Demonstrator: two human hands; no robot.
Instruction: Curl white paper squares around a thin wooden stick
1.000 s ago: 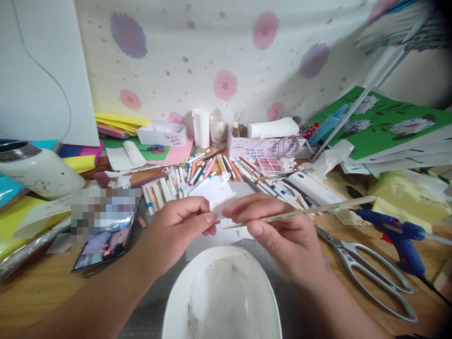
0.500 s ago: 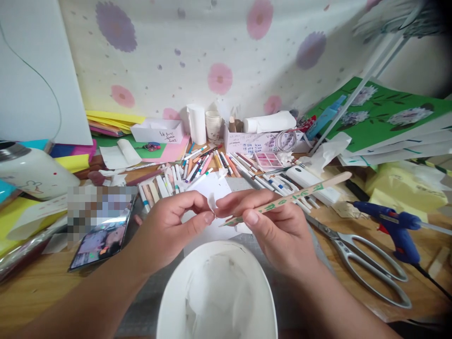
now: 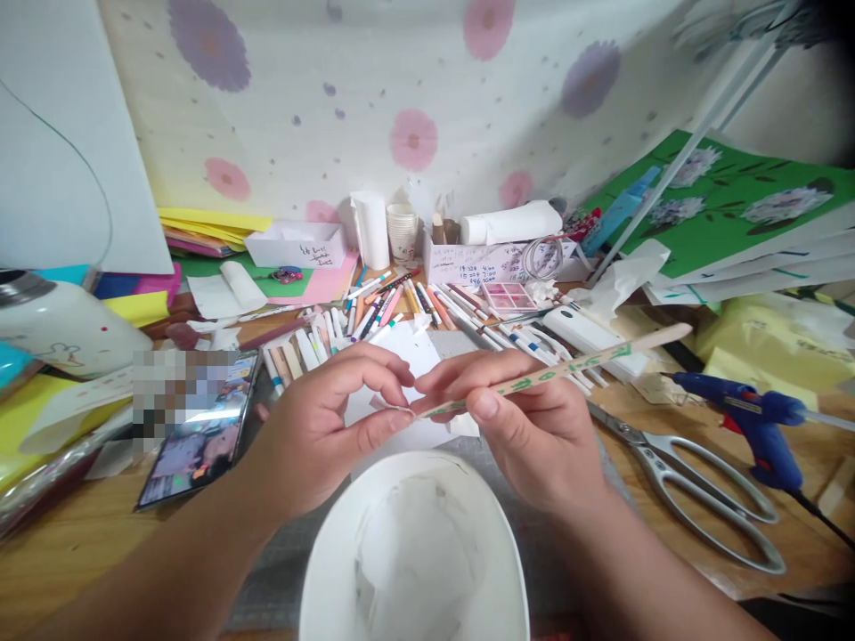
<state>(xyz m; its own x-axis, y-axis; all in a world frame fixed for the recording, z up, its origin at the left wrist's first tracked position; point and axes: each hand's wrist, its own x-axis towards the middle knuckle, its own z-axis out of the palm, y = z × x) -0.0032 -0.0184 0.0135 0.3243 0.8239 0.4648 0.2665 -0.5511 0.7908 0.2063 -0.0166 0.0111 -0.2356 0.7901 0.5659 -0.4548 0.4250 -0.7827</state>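
Note:
My right hand (image 3: 544, 432) is closed around a flat wooden craft stick (image 3: 621, 347) with green markings, held slanting up to the right. My left hand (image 3: 313, 427) is curled, its thumb under a small scrap of white paper (image 3: 386, 406) that lies against the fingertips. The stick's lower end meets the left thumb tip and the scrap. Below both hands stands a white oval tub (image 3: 313, 552) with greyish crumpled material inside. A sheet of white paper (image 3: 407, 347) lies behind the fingers, partly covered by them.
Many markers (image 3: 384, 312) spread across the back of the table. At right lie large scissors (image 3: 668, 490) and a blue glue gun (image 3: 754, 418). A phone (image 3: 207, 436) rests at left beside a white flask (image 3: 60, 320). Boxes and paper cups (image 3: 403, 233) line the wall.
The stick's lower end has moved left to the left fingertips. The white scrap, upright before, now lies flatter on the left thumb. The left index finger has lifted slightly.

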